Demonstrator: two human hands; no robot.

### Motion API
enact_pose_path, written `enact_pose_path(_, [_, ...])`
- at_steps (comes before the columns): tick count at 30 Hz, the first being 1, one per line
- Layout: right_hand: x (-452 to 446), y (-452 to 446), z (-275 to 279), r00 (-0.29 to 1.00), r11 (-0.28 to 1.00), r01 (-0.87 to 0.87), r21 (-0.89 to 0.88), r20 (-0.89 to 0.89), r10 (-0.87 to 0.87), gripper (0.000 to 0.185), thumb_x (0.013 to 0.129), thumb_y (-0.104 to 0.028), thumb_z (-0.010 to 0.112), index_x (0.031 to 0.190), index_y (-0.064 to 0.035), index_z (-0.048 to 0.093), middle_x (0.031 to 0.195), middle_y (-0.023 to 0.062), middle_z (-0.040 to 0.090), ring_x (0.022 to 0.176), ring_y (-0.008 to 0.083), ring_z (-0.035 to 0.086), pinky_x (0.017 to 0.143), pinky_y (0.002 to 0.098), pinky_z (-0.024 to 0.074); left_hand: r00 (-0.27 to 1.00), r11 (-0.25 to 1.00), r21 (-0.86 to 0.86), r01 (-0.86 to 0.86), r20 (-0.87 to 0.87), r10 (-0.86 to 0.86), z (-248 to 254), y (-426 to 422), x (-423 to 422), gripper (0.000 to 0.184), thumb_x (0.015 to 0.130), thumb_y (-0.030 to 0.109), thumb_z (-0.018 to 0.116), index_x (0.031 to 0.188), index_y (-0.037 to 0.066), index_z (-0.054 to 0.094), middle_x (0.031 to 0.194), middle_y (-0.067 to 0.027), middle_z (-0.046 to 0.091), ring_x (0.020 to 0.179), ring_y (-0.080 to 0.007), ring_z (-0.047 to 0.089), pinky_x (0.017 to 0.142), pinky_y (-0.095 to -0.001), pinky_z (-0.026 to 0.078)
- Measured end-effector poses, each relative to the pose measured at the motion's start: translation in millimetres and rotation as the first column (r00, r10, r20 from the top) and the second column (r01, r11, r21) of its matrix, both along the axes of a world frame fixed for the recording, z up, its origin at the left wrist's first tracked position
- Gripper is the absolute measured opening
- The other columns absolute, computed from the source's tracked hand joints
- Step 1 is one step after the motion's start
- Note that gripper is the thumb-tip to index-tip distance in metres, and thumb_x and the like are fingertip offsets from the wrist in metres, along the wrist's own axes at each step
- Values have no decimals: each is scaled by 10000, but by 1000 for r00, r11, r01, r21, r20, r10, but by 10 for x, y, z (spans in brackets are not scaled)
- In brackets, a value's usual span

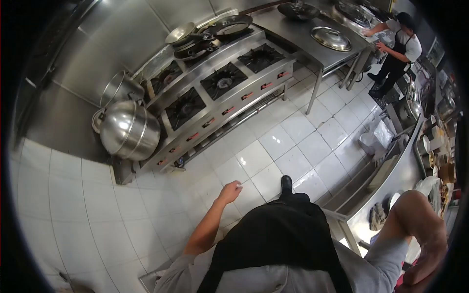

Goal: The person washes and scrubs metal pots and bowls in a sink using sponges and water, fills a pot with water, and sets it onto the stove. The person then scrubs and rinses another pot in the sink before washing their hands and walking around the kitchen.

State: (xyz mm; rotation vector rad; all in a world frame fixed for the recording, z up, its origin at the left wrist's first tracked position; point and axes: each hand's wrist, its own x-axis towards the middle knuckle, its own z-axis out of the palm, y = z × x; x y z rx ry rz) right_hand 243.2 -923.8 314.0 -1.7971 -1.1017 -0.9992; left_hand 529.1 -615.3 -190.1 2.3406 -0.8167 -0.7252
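Note:
My left hand (229, 191) hangs over the white tiled floor, left of my black apron (278, 234). Its fingers are curled, and a small white thing shows at the fingertips, too small to name. On the right my other arm is bent, with the elbow raised beside the steel counter (359, 222). The forearm runs down to the lower right edge, and my right hand cannot be made out there. One black shoe (287, 183) shows below the apron.
A steel stove (224, 105) with burners and pans stands ahead. A large steel pot (129, 129) is at its left end. A steel table (337, 56) holds a lid (331, 38). A co-worker (398, 53) stands at the back right. Bowls line the right counter.

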Motion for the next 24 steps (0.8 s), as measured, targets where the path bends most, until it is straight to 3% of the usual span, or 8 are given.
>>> enact_pose_path(3, [339, -562, 285, 971, 920, -205, -335, -186, 149, 239, 804, -213, 551, 612, -105, 457, 579, -18, 442, 446, 80, 393, 410, 241, 230, 999, 986, 168, 6, -33, 0, -466, 188, 333, 317, 863, 302, 563, 964, 7, 622, 910, -213, 647, 884, -381, 614, 780, -440, 494])
enact_pose_path(8, [1210, -1138, 296, 927, 888, -357, -291, -227, 298, 207, 790, -181, 539, 615, -108, 457, 577, -16, 442, 446, 77, 392, 394, 234, 216, 961, 888, 457, -61, -214, 176, -1099, 608, 555, 306, 867, 288, 539, 805, 0, 621, 860, -189, 652, 805, -349, 633, 722, -438, 518])
enact_pose_path(10, [1281, -1344, 118, 952, 935, -275, -223, -201, 232, 186, 786, -168, 536, 626, -108, 463, 575, -21, 441, 442, 77, 390, 389, 228, 206, 713, 784, 518, -342, -401, 575, -1066, 607, 479, 302, 873, 299, 545, 810, 14, 621, 752, -144, 644, 644, -283, 642, 580, -417, 536])
enact_pose_path(11, [1435, -1462, 98, 963, 954, -228, -195, -188, 192, 177, 785, -163, 535, 632, -108, 465, 575, -24, 440, 440, 78, 389, 388, 225, 202, 698, 775, 525, -353, -404, 592, -978, 533, 463, 302, 873, 299, 545, 810, 14, 621, 752, -144, 644, 644, -283, 642, 580, -417, 536])
enact_pose_path(13, [1779, -1670, 77, 976, 973, -166, -161, -170, 139, 151, 784, -155, 540, 658, -103, 473, 587, -24, 447, 456, 81, 399, 399, 225, 212, 788, 846, 430, -316, -378, 487, -734, 269, 395, 310, 876, 327, 558, 815, 29, 622, 690, -108, 625, 533, -225, 616, 475, -370, 524])
enact_pose_path(16, [2417, -1972, 17, 975, 968, -176, -180, -168, 146, 111, 786, -149, 558, 722, -90, 489, 627, -16, 467, 511, 89, 432, 439, 232, 253, 967, 892, 451, 45, -245, 75, -1143, 95, 547, 311, 811, 348, 631, 953, 73, 664, 823, -132, 685, 795, -291, 671, 719, -392, 537])
enact_pose_path(22, [3362, -2493, 58, 975, 971, -118, -206, -211, 73, 120, 790, -135, 595, 849, -62, 521, 707, 0, 508, 620, 105, 498, 519, 246, 337, 911, 902, 430, 41, -387, 143, -2394, -286, 1492, 332, 781, 357, 659, 968, 83, 671, 880, -150, 696, 871, -299, 668, 770, -400, 522])
enact_pose_path(24, [3517, -2727, 50, 976, 978, -64, -196, -217, 20, 148, 791, -130, 608, 891, -53, 531, 733, 5, 521, 656, 111, 520, 545, 251, 365, 912, 940, 333, 74, -405, 71, -1790, -658, 2102, 263, 783, 272, 669, 956, 73, 675, 886, -196, 687, 851, -295, 676, 775, -384, 522])
